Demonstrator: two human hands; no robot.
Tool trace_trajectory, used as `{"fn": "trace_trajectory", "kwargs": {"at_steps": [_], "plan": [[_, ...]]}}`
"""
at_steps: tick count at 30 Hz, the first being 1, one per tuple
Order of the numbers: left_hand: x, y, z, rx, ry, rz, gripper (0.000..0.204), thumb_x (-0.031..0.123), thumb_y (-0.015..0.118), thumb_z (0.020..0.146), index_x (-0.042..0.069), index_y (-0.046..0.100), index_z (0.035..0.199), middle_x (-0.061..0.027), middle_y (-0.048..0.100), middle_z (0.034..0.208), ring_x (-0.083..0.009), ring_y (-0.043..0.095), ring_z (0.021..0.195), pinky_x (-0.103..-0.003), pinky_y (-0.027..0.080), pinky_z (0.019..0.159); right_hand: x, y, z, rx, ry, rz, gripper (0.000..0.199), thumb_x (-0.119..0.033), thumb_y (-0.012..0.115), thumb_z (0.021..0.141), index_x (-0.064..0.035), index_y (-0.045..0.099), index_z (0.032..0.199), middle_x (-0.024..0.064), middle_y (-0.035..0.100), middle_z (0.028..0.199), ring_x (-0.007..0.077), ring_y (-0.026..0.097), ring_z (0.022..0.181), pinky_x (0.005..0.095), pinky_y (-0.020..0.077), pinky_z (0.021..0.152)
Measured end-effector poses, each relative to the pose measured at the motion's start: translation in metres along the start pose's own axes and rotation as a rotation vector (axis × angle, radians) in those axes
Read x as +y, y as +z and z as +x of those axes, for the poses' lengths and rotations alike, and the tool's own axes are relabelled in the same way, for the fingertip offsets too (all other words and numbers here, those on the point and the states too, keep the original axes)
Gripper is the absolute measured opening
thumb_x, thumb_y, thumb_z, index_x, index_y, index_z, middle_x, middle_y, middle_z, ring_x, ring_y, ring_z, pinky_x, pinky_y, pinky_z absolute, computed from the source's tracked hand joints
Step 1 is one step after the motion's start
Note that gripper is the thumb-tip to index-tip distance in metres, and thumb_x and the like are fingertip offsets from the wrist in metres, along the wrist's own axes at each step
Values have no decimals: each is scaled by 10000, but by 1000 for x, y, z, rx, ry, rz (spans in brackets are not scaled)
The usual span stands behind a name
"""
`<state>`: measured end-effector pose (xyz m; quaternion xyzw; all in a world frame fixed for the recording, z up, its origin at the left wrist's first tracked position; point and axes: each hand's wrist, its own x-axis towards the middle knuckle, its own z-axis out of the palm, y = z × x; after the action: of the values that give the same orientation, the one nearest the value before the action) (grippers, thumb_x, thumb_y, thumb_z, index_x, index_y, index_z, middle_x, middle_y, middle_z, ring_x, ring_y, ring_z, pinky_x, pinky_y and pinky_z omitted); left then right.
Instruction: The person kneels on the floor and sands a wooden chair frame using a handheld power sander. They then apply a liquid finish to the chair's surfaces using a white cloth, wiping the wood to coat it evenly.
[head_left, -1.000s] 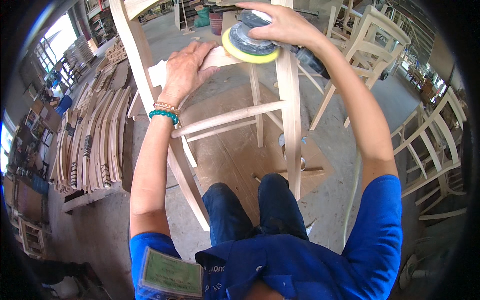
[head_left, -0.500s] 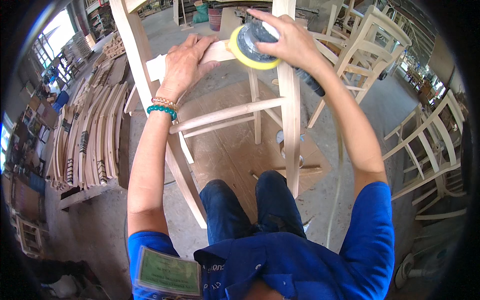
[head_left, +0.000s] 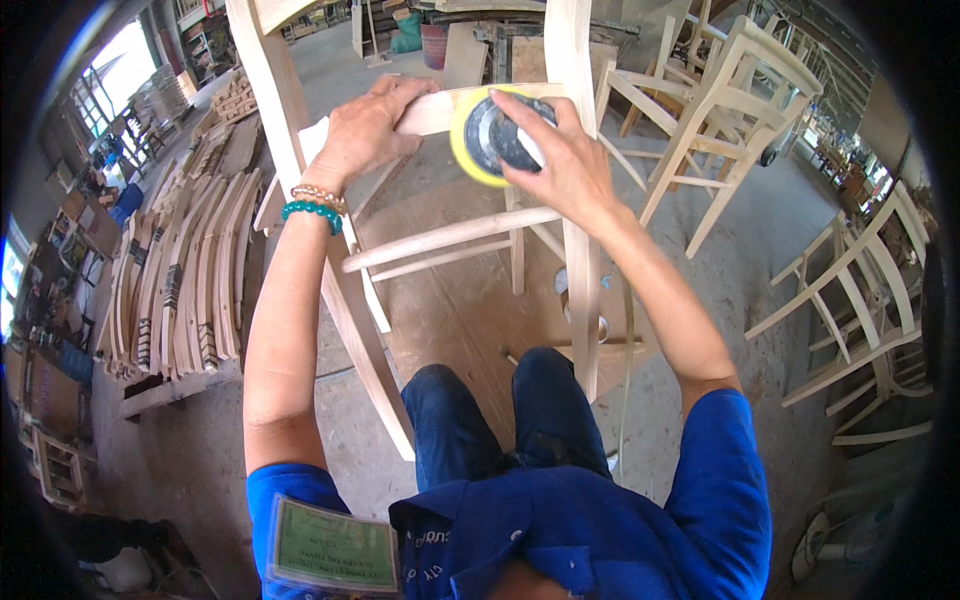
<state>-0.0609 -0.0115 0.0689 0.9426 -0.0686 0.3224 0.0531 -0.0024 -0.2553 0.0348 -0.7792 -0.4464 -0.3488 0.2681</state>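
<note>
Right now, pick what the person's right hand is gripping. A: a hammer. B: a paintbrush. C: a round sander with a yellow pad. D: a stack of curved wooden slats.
C: the right hand wraps its fingers over a round sander with a yellow pad, pressed against a rail of the bare wooden chair frame, while the left hand steadies that rail.
</note>
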Motion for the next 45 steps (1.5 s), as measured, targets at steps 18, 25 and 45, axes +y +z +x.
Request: {"fn": "trace_trajectory", "kwargs": {"at_steps": [18,25,45], "plan": [[-16,-13,18,-260,-101,-339,417,152,435,860,150,610,1239,-56,654,1131,-169,588,1026,-309,417,965,-22,18,-5,15,-3,45,758,-222,806,690,-367,460,1348,161,466,1087,353,654,816,432,575,673],[-10,-13,18,-241,-162,-289,438,200,439,822,259,632,1211,-37,661,1190,-222,604,1127,-391,428,1008,-21,13,-9,-21,12,44,754,-211,794,700,-364,447,1352,177,457,1093,371,658,837,435,580,659],[0,-17,14,-190,-219,-251,426,215,455,811,215,641,1194,-56,692,1036,-187,635,961,-324,447,910,-20,15,-1,-42,53,118,723,-226,801,705,-358,465,1331,183,455,1139,381,669,808,446,592,717]]}}
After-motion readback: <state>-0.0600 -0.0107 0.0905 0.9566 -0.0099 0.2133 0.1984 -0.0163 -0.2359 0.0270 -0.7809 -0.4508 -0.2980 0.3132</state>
